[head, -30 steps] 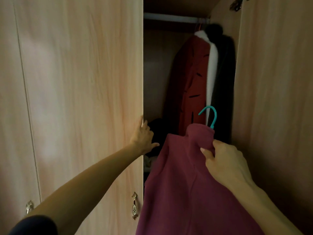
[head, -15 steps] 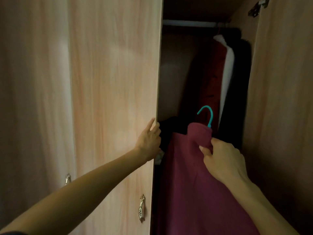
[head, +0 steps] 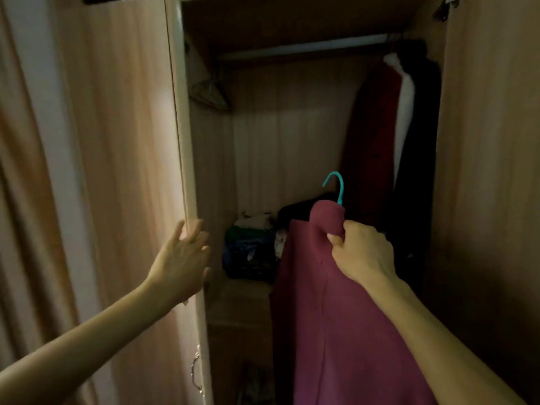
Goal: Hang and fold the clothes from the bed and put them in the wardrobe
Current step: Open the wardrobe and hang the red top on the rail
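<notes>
My left hand point(head: 182, 260), fingers flat, has pushed the door point(head: 122, 171) wider, baring seemingly free rail point(head: 306, 48) at upper centre for the maroon top point(head: 336, 317) my right hand point(head: 362, 255) grips.

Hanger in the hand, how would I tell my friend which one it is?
Look inside the open wardrobe, below its rail. In front of the red coat on the right, the right hand grips a plum garment, and the hanger's hook sticks up out of the collar. It is bright teal, unlike the dark hangers at the rail's left end.
</notes>
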`<state>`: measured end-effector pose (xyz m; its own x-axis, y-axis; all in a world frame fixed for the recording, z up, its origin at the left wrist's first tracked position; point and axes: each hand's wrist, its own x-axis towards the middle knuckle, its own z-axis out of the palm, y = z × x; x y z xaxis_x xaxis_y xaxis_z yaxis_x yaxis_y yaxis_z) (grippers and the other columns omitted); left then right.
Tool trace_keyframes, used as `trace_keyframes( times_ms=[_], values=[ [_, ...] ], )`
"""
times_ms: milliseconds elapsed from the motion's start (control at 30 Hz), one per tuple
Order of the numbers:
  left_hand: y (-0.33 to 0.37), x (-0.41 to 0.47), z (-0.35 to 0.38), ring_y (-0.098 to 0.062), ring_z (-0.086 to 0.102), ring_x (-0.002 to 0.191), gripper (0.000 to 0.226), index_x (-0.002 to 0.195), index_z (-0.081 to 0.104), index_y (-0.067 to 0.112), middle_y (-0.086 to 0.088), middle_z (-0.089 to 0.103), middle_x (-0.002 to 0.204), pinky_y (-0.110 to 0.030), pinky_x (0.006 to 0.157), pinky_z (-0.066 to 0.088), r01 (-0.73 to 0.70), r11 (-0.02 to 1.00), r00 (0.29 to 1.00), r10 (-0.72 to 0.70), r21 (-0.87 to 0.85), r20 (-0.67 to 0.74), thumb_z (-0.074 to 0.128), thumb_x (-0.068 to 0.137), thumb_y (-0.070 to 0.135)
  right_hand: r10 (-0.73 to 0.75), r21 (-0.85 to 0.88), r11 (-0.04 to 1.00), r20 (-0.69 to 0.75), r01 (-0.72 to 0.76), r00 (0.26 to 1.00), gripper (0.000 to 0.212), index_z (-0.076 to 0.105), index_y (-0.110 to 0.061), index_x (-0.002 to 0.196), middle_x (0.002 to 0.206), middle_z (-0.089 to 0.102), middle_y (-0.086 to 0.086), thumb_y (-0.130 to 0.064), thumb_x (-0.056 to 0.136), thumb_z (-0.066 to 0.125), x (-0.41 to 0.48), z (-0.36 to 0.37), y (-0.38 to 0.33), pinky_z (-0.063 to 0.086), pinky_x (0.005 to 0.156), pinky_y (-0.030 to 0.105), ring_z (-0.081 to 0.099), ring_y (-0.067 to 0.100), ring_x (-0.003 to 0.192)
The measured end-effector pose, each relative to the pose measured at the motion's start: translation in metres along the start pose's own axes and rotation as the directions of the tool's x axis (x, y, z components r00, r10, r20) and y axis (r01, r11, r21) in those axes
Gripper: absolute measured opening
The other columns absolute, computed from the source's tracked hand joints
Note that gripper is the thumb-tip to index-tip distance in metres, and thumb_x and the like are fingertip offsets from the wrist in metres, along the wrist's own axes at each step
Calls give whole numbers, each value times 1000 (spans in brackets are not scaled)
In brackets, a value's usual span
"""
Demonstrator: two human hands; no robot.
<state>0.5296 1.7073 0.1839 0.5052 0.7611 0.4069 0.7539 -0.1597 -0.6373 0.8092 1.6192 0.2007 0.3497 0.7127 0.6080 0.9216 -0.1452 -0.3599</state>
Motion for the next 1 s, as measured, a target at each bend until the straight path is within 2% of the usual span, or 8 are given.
trace_keyframes(
  times_ms=[133, 233, 333, 433, 633, 800, 933, 1000],
  values=[
    [-26, -28, 0, -27, 32, 133, 53, 130, 51, 24, -5, 45, 138, -51, 113, 10, 149, 986, 984, -156, 80, 83, 31, 94, 57, -27, 11, 1000, 1, 27, 1000, 22, 52, -17, 85, 90, 64, 3, -37, 95, 50, -1, 4, -13, 46, 69, 35, 62, 26, 83],
    [-23, -28, 2, -26, 42, 123, 55, 126, 53, 25, -4, 51, 128, -50, 111, 13, 195, 980, 981, -195, -32, 12, 29, 92, 61, -37, 8, 999, 20, 37, 999, 22, 49, -18, 82, 88, 63, 2, -37, 95, 50, 4, 13, -23, 43, 67, 34, 62, 25, 83],
    [-10, -9, 1, -26, 54, 108, 51, 110, 64, 20, -6, 61, 111, -47, 107, 28, 123, 956, 967, -176, -265, -184, 37, 90, 59, -46, -4, 999, 19, 46, 999, 23, 51, -18, 82, 89, 64, 2, -37, 95, 50, 14, 22, -35, 40, 66, 32, 62, 26, 84],
    [0, 23, -8, -24, 60, 94, 53, 99, 67, 19, -4, 64, 96, -43, 98, 39, 13, 894, 916, -191, -449, -354, 31, 87, 57, -64, -54, 997, -2, 64, 998, 24, 55, -16, 86, 92, 65, 4, -37, 96, 48, 31, 28, -49, 37, 65, 32, 62, 27, 85],
    [0, 104, -20, -24, 60, 88, 48, 99, 63, 21, -1, 62, 92, -39, 90, 44, -127, 779, 824, -263, -615, -502, 33, 87, 56, -159, -269, 956, -126, 120, 979, 26, 59, -12, 93, 97, 66, 11, -34, 96, 47, 82, 12, -74, 43, 68, 35, 64, 32, 89],
    [-12, 178, -44, -21, 57, 103, 44, 119, 57, 24, 1, 59, 111, -33, 95, 39, -232, 660, 797, -292, -715, -528, 40, 92, 54, -191, -378, 921, -221, 97, 956, 27, 60, -11, 101, 102, 66, 12, -33, 98, 45, 144, -22, -91, 40, 68, 34, 62, 33, 93],
    [-23, 234, -69, -23, 58, 104, 43, 121, 56, 24, 0, 59, 116, -36, 88, 46, -308, 439, 787, -380, -844, -486, 43, 92, 53, -201, -429, 901, -293, 59, 935, 25, 62, -10, 102, 103, 65, 12, -29, 97, 47, 195, -44, -97, 37, 67, 34, 62, 33, 96],
    [-27, 262, -79, -23, 59, 104, 41, 119, 57, 24, -1, 61, 114, -37, 86, 48, -333, 383, 782, -398, -861, -480, 44, 92, 52, -199, -442, 896, -314, 43, 928, 22, 63, -10, 102, 103, 65, 12, -27, 96, 50, 221, -49, -97, 39, 68, 35, 62, 33, 96]
  ],
)
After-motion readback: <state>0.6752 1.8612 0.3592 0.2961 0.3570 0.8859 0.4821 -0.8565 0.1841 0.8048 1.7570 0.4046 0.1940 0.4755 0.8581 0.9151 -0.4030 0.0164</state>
